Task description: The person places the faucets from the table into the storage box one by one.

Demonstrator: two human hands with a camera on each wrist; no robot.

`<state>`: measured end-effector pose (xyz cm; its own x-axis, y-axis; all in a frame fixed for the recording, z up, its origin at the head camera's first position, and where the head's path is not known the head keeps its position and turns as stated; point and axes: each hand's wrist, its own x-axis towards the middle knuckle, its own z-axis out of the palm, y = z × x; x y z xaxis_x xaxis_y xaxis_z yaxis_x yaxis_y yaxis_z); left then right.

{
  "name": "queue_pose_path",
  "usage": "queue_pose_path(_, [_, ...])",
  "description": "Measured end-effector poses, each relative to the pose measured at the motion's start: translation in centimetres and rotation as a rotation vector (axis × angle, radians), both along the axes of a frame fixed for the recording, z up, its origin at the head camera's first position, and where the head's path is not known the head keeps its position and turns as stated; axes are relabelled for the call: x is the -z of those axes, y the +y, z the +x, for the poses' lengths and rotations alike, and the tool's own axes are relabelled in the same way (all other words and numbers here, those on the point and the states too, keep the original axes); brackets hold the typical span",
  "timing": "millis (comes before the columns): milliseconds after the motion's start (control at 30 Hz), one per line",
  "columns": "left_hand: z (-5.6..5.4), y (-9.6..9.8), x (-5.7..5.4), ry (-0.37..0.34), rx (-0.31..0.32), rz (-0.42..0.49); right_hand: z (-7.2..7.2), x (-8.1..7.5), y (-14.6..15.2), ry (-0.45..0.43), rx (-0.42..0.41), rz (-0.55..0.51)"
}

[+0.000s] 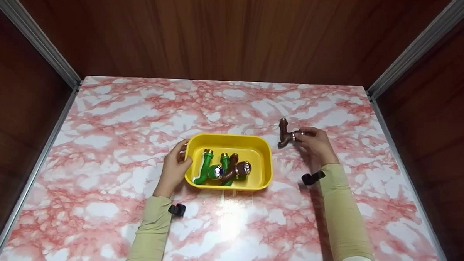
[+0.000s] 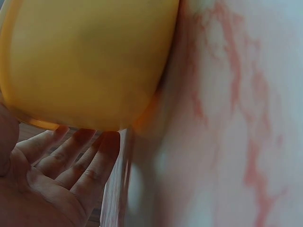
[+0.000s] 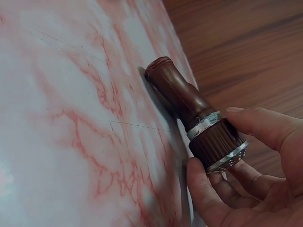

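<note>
My right hand [image 1: 317, 144] holds a brown tap [image 1: 284, 132] by its ribbed knob, right of a yellow tub [image 1: 262, 162]. In the right wrist view, thumb and fingers of that hand [image 3: 258, 175] sit around the knob of the tap [image 3: 182, 94], whose body lies on or close above the tabletop. My left hand [image 1: 173, 168] grips the tub's left end, thumb over the rim. Seen from the left wrist, its fingertips touch the outer wall of the tub [image 2: 94, 61]. Inside lie a green tap [image 1: 204, 170], a second green tap [image 1: 224, 160] partly covered, and another brown tap [image 1: 230, 168].
The tub stands on a red-and-white marbled tabletop [image 1: 112, 141]. Dark wood panels [image 1: 235, 38] enclose the back and both sides, with metal rails [image 1: 38, 35] at the corners. A black wrist device [image 1: 312, 178] sits at each sleeve cuff.
</note>
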<state>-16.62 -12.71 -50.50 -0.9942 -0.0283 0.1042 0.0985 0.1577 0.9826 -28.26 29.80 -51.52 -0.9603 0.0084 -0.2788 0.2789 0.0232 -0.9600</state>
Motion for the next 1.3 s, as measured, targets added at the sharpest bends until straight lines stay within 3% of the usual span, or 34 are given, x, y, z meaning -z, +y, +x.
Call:
queue_pose_path(567, [0.09,-0.01,0.06,-0.002,-0.001,0.002,0.22,-0.64,0.26,-0.036,-0.042,0.078])
queue_pose_path(1300, [0.07,-0.02,-0.1,-0.016,0.003,0.001,0.63,-0.18,0.51,0.013,-0.054,0.139])
